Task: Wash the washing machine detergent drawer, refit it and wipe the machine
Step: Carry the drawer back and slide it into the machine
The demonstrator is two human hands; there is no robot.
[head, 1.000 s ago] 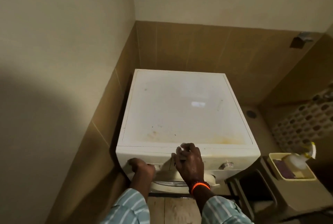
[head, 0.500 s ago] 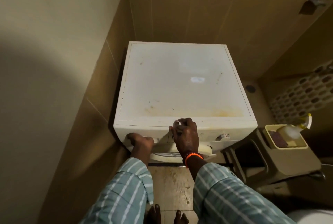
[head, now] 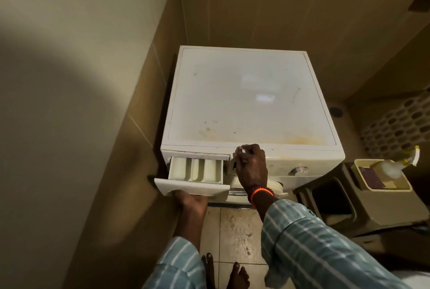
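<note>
Far left, plain wall [head: 69,79] above brown tile hems the machine [head: 244,102] into its corner, so I can only work from the front. My left hand [head: 190,200] reaches under the drawer [head: 195,170] front, fingers curled up beneath its lip; that grip is closed on the drawer's handle edge, placed low so that a pull draws it straight out along its runners. The drawer stands partly out of its slot at the machine's top left, three compartments exposed and pale with residue, its rear end inside the housing. To its right, my right hand [head: 251,167], banded at the wrist in orange, rests on the panel's upper edge with fingers bent over the front corner of the lid; I judge that it braces the machine against the pull, though whether the fingertips pinch anything I cannot tell. Further right on the panel sits the dial [head: 299,170], untouched. The lid shows yellowish stains along its front edge, work for the wiping step. At far right a stool [head: 372,207] beside the machine carries a tub [head: 358,167] holding a spray bottle [head: 391,167] and a purple scrubber [head: 372,179], set within reach for washing. I judge the task at its opening step: the drawer is not yet free, and may need a release pressed before it lifts out.
</note>
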